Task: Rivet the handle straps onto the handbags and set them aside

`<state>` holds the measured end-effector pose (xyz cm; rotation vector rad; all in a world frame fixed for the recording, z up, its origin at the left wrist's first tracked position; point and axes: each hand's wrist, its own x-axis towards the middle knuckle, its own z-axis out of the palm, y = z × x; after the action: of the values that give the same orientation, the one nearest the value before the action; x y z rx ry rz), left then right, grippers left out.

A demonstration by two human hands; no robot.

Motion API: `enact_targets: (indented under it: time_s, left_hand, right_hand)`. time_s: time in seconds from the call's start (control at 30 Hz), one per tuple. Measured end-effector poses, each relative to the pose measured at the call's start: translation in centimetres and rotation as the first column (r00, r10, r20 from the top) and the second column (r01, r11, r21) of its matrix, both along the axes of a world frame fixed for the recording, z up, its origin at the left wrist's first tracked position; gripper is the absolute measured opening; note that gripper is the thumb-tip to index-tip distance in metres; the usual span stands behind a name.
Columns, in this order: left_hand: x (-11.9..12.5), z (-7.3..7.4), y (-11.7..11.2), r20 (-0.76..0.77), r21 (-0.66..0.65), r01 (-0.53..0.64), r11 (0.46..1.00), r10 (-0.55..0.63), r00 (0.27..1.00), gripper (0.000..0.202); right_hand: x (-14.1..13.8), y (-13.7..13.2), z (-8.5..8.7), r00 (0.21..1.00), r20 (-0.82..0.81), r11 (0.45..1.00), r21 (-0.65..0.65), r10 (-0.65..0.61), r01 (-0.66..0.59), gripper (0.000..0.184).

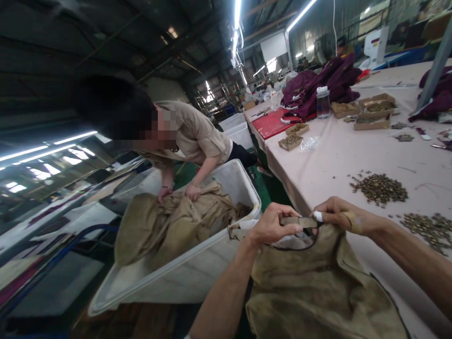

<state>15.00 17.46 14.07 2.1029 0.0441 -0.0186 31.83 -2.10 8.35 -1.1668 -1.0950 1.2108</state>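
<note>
A khaki cloth bag (318,287) with dark edging hangs in front of me, beside the table edge. My left hand (275,223) pinches a khaki strap (298,221) at the bag's top between thumb and fingers. At the strap's other end, my right hand (334,214) is closed on it, near the bag's upper edge. White wrapping covers my right thumb tip, and a tan plaster is by the wrist. The strap runs roughly level between both hands. Its loose end sticks out left of my left hand.
A white bin (158,263) on my left holds khaki bags (183,212); a co-worker (197,127) leans over it, hands on them. Brass-coloured metal pieces (379,189) lie in heaps on the table (325,165). Small cardboard boxes (372,120), a bottle (322,102) and purple cloth (318,84) stand farther back.
</note>
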Motion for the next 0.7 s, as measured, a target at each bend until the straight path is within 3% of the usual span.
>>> enact_targets:
  time_s: [0.1, 0.2, 0.37, 0.5, 0.6, 0.7]
  left_hand:
    - [-0.2, 0.0, 0.1, -0.017, 0.014, -0.012, 1.000, 0.013, 1.000, 0.042]
    - [-0.3, -0.1, -0.5, 0.031, 0.172, -0.067, 0.983, 0.063, 0.998, 0.030]
    - [-0.4, 0.1, -1.2, 0.223, 0.455, -0.149, 0.878, 0.049, 0.973, 0.014]
    - [-0.8, 1.8, -1.3, 0.291, 0.565, -0.151, 0.811, -0.025, 0.956, 0.017]
    - [-0.9, 3.7, -1.2, 0.226, 0.534, -0.111, 0.838, -0.016, 0.974, 0.012]
    - [-0.7, 5.0, -0.7, 0.073, 0.383, -0.015, 0.924, -0.014, 0.997, 0.017]
  right_hand:
    - [-0.2, 0.2, -0.1, 0.997, -0.076, 1.000, -0.010, 0.015, -0.015, 0.049]
    - [-0.2, 0.4, -0.2, 0.999, -0.053, 1.000, -0.008, -0.010, 0.010, 0.052]
    - [-0.4, 0.6, 0.3, 0.997, 0.037, 0.997, 0.028, -0.070, 0.069, 0.051]
    - [-1.4, 0.6, 0.8, 0.984, 0.066, 0.979, 0.126, -0.167, 0.157, 0.046]
    - [-1.8, 0.6, 0.9, 0.977, 0.085, 0.969, 0.168, -0.198, 0.181, 0.042]
    - [-1.7, 0.6, 0.9, 0.992, 0.097, 0.984, 0.167, -0.082, 0.065, 0.042]
